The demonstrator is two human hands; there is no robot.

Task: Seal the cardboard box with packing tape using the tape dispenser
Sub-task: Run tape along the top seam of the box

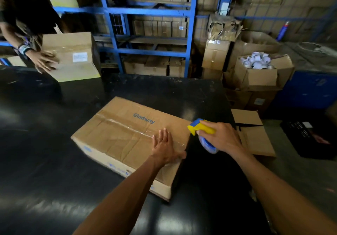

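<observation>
A flat brown cardboard box (116,136) with blue "Glodway" print lies on the black table (54,162). A strip of clear tape (127,125) runs along its top seam. My left hand (165,146) rests flat, fingers spread, on the box's right end, over the tape. My right hand (221,137) grips a yellow and blue tape dispenser (198,127) just off the box's right edge, with its roll hanging below my fingers.
Another person's hand (43,60) holds a second cardboard box (73,56) at the table's far left. Blue shelving (151,12) stacked with cartons stands behind. Open cartons (255,76) and a flattened box (255,134) sit to the right, beside a black crate (310,136).
</observation>
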